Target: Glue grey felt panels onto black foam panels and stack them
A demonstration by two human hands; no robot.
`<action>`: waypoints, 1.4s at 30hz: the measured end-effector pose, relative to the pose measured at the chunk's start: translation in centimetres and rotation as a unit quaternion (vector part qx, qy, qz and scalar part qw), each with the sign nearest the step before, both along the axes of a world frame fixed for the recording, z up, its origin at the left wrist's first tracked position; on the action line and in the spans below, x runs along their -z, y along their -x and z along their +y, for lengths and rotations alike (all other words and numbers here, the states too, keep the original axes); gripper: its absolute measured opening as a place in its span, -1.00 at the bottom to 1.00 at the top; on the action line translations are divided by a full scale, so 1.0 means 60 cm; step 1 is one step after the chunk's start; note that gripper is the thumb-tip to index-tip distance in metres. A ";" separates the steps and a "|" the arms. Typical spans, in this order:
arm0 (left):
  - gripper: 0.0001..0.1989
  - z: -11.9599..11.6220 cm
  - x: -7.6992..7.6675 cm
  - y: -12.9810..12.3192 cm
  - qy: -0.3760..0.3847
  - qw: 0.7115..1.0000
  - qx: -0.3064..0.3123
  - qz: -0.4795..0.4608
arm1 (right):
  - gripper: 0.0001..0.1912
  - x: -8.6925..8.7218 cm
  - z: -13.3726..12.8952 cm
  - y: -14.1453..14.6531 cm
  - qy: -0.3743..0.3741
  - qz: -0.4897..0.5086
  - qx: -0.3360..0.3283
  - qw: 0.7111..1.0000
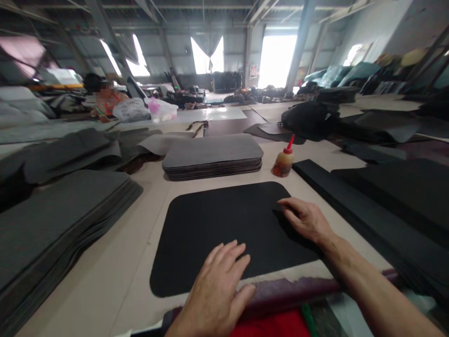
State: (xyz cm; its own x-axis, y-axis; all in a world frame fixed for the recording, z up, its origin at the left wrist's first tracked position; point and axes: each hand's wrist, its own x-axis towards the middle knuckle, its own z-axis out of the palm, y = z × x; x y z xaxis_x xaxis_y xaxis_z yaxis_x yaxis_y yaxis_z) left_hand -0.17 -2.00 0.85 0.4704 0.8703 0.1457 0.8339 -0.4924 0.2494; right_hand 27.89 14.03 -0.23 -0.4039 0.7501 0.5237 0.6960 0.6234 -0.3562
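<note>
A black sheet with rounded corners lies flat on the table in front of me. Over its near edge is my left hand, palm down, fingers stretched out and nothing held. My right hand is above the sheet's right side, its fingers loosely bent and slightly apart, with a shadow beneath it. No object shows in its fingers. Just beyond the sheet stands a squeeze bottle with a red nozzle and brownish contents. Left of the bottle is a neat stack of grey rounded sheets.
Layered dark sheets pile up along the left. Long black strips lie on the right. Farther back are a black bundle, plastic bags and another person. The table's near edge has a torn maroon covering.
</note>
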 end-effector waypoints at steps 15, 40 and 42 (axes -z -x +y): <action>-0.53 0.002 0.001 -0.002 -0.007 1.000 0.004 0.001 | -0.75 -0.002 0.000 -0.001 -0.015 -0.003 0.003 1.000; -0.53 0.000 0.004 0.003 -0.007 1.000 0.007 0.004 | -0.75 -0.001 0.000 -0.001 -0.022 -0.007 -0.001 1.000; -0.53 0.002 0.004 0.002 -0.008 1.000 0.009 0.005 | -0.75 -0.002 0.000 -0.001 -0.015 -0.006 -0.002 1.000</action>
State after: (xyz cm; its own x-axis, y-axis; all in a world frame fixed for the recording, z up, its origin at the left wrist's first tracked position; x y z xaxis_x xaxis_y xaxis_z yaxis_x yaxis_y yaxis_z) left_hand -0.31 -1.89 0.63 0.4881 0.8589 0.1552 0.8268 -0.5119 0.2329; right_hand 27.96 14.02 -0.10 -0.4133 0.7322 0.5413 0.6977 0.6366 -0.3284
